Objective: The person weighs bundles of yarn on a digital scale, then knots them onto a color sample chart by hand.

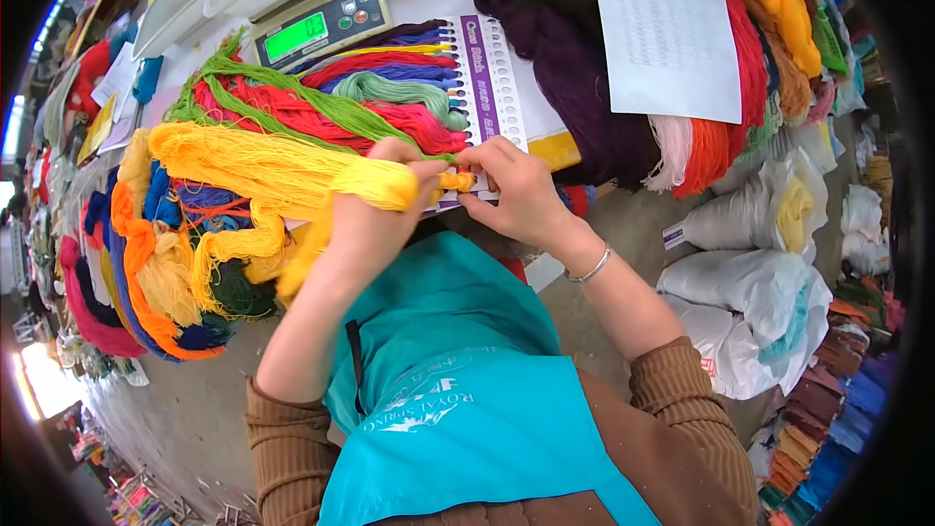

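A thick yellow skein of thread (268, 164) lies across my left hand (375, 226), which is closed around it. The skein's narrow looped end (456, 181) reaches the edge of a purple and white cross stitch thread card (479, 73). There my right hand (521, 193) pinches that end between thumb and fingers. Along the card's left edge, skeins hang from its holes, among them a pale green skein (404, 93), a red skein (385, 66) and a bright green skein (292, 88). My hands partly cover the card's lower end.
A digital scale (321, 19) with a lit green display stands behind the skeins. A printed sheet (667, 29) rests on dark purple yarn (575, 68) at right. Loose coloured yarn (166, 273) hangs off the table's left side. White bags (750, 307) stand on the floor at right.
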`<state>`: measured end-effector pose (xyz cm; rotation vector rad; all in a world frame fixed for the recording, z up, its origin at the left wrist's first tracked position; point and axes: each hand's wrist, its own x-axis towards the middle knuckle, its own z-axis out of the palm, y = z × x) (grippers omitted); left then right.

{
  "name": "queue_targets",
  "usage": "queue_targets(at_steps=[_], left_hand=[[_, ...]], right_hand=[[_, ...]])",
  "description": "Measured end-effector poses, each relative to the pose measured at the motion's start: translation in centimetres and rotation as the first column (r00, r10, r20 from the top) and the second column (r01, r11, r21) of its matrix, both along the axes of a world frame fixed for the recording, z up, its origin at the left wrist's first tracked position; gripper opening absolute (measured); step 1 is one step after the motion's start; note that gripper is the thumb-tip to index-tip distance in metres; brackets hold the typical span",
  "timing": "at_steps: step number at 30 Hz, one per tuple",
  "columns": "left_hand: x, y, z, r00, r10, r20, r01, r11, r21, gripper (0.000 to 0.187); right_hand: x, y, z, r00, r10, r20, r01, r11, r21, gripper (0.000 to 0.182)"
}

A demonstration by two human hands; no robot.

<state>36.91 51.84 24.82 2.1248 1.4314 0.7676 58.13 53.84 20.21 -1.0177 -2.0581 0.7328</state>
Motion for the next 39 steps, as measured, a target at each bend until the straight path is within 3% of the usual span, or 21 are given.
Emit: queue_targets(at_steps=[5, 9, 14, 18, 20, 21, 23, 30, 32, 37, 39], left_hand=[[2.1, 0.3, -1.6, 0.989, 0.007, -0.149, -0.008, 1.0, -0.004, 0.011], [1.8, 0.7, -1.5, 0.995, -0.033, -0.099, 0.028, 0.998, -0.054, 0.007], [1.5, 1.1, -0.6, 0.912, -0.185, -0.365, 0.2, 0.98, 0.003, 0.016], [0.8, 1.3, -0.6, 0.902, -0.193, -0.387, 0.225, 0.974, 0.038, 0.02], [0.9, 1.0, -0.8, 0.896, -0.11, -0.429, 0.164, 0.982, 0.09, 0.016], [1.2, 0.7, -0.7, 0.894, -0.11, -0.434, 0.165, 0.982, 0.09, 0.016], [1.8, 0.1, -0.5, 0.976, -0.041, -0.213, 0.046, 0.999, 0.019, 0.015], [2.2, 0.5, -0.5, 0.921, -0.067, -0.383, 0.068, 0.998, -0.012, 0.016], [2.1, 0.8, 0.0, 0.902, -0.135, -0.409, 0.142, 0.99, -0.013, 0.016], [2.2, 0.6, -1.0, 0.932, -0.058, -0.359, 0.064, 0.998, 0.005, 0.017], [3.1, 0.1, -0.6, 0.958, 0.055, -0.28, -0.077, 0.995, -0.067, 0.023]], right_hand=[[-0.1, 0.0, -0.2, 1.0, -0.018, -0.002, 0.018, 1.0, 0.019, 0.038], [-0.1, 0.1, -0.3, 0.999, -0.021, 0.032, 0.019, 0.998, 0.062, 0.038], [0.2, 0.4, -0.3, 0.998, -0.007, 0.063, 0.004, 0.999, 0.044, 0.039], [0.2, 0.4, -0.3, 0.999, -0.006, 0.052, 0.004, 0.999, 0.033, 0.039], [0.2, 0.4, -0.2, 1.0, -0.007, 0.02, 0.006, 0.999, 0.042, 0.038], [0.1, 0.4, -0.2, 1.0, -0.007, -0.01, 0.008, 0.999, 0.053, 0.037], [0.1, 0.5, -0.4, 1.0, 0.001, -0.019, 0.001, 0.998, 0.066, 0.037], [0.2, 0.5, -0.3, 1.0, 0.02, -0.003, -0.02, 0.997, 0.078, 0.039], [0.2, 0.4, -0.1, 1.0, 0.028, 0.01, -0.029, 0.998, 0.048, 0.038], [0.3, 0.1, 0.7, 0.998, 0.059, -0.004, -0.059, 0.998, -0.012, 0.042], [0.5, 0.0, 0.6, 0.998, 0.044, -0.037, -0.048, 0.99, -0.136, 0.047]])
